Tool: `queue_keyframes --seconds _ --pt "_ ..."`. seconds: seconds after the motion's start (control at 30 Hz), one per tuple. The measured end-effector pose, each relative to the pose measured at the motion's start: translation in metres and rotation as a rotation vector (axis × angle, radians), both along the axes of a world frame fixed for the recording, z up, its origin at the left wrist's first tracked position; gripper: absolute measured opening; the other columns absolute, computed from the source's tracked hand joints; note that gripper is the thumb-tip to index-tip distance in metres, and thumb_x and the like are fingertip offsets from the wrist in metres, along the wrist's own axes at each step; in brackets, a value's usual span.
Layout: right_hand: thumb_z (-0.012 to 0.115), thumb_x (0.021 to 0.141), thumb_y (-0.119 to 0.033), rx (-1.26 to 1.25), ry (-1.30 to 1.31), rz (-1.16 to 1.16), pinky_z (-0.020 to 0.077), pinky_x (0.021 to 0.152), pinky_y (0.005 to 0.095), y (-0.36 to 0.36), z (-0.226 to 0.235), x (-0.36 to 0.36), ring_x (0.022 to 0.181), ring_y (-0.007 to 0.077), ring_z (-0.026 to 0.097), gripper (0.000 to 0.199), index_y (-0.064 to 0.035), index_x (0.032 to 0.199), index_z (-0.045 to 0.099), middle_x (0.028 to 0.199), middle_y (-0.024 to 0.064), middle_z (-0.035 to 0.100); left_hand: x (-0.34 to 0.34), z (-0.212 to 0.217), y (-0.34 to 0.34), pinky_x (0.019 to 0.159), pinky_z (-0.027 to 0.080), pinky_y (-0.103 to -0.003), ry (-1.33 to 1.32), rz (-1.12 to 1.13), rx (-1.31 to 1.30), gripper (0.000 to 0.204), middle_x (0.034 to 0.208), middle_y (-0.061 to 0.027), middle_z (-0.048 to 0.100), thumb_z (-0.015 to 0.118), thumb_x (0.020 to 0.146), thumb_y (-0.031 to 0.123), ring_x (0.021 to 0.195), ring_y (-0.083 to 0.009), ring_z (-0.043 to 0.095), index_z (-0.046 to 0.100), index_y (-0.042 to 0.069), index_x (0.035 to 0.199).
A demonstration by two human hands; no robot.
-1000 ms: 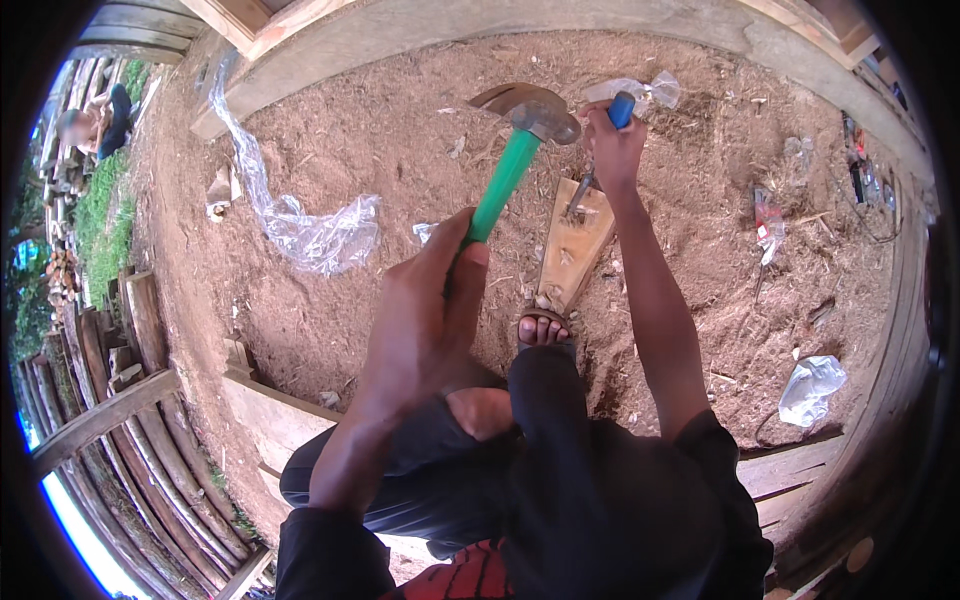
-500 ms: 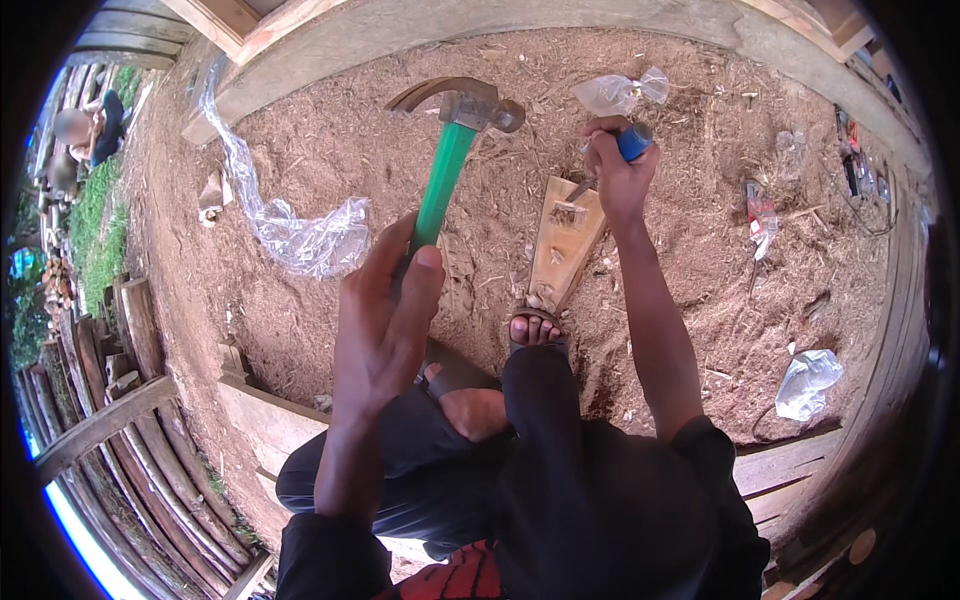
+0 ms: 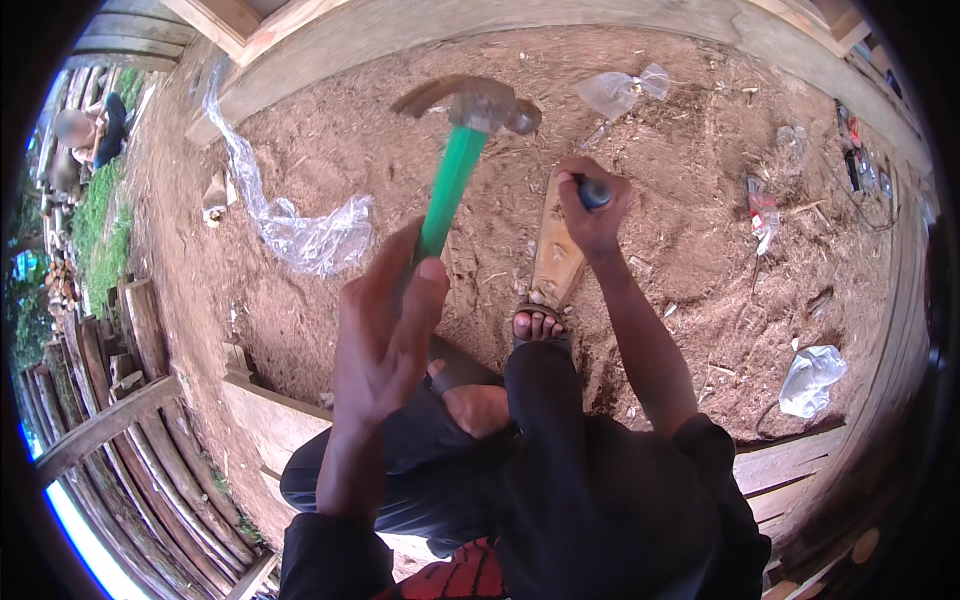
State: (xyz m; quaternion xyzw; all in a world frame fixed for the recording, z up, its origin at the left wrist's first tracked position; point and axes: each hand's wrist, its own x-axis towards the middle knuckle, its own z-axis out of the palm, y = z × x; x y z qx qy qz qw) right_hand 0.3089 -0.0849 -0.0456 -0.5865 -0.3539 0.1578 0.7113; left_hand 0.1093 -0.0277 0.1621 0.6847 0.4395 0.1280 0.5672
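Note:
A claw hammer [image 3: 450,185] with a green handle is raised in my left hand [image 3: 385,320], its steel head slightly blurred. My right hand [image 3: 597,215] is closed round the blue handle of a chisel [image 3: 594,193]. The handle's end points up towards me, and the hand hides the blade. Under and beside that hand lies a tapered wooden board [image 3: 556,255] on the ground. My sandalled foot [image 3: 537,325] rests at the board's near end, with some wood chips by the toes. The hammer head is apart from the chisel, to its upper left.
Sawdust and shavings cover the ground. A long clear plastic sheet [image 3: 315,235] lies left, a clear bag [image 3: 622,92] beyond the board, and a white bag [image 3: 811,381] at right. Wooden beams [image 3: 480,30] edge the far side. A person [image 3: 103,130] sits at far left.
My right hand has moved slightly left and nearer over the board, and the chisel has tipped more upright. The hammer head has shifted a little to the right.

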Motion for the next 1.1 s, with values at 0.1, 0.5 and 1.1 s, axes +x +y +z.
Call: queue_keyframes --seconds 0.1,0.5,1.1 --pt "0.061 0.077 0.005 0.015 -0.032 0.008 0.0437 0.053 0.0221 -0.003 -0.003 -0.007 0.058 0.0072 0.056 0.005 0.0011 0.078 0.063 0.068 0.0063 0.063 -0.003 0.005 -0.014 0.054 0.047 -0.033 0.139 -0.163 0.494 0.034 0.080 -0.0132 0.064 0.053 0.097 0.016 0.062 -0.0177 0.061 0.054 -0.007 0.122" --pt "0.063 0.074 0.001 0.000 -0.061 -0.004 0.0413 0.049 0.0258 -0.003 -0.003 -0.020 0.051 0.0102 0.054 0.006 -0.0024 0.079 0.063 0.062 0.0055 0.059 -0.025 -0.032 -0.044 0.048 0.040 -0.029 -0.154 -0.124 0.563 0.032 0.072 -0.0084 0.059 0.050 0.099 0.015 0.054 -0.0130 0.052 0.053 -0.006 0.123" --pt "0.064 0.071 -0.003 -0.090 -0.049 0.030 0.0432 0.051 0.0279 -0.003 -0.001 -0.027 0.053 0.0162 0.058 0.011 -0.0029 0.081 0.060 0.064 0.0101 0.059 -0.032 -0.039 -0.064 0.048 0.044 -0.030 -0.294 0.271 0.587 0.022 0.070 -0.0112 0.057 0.050 0.095 0.006 0.056 -0.0162 0.056 0.057 -0.005 0.113"
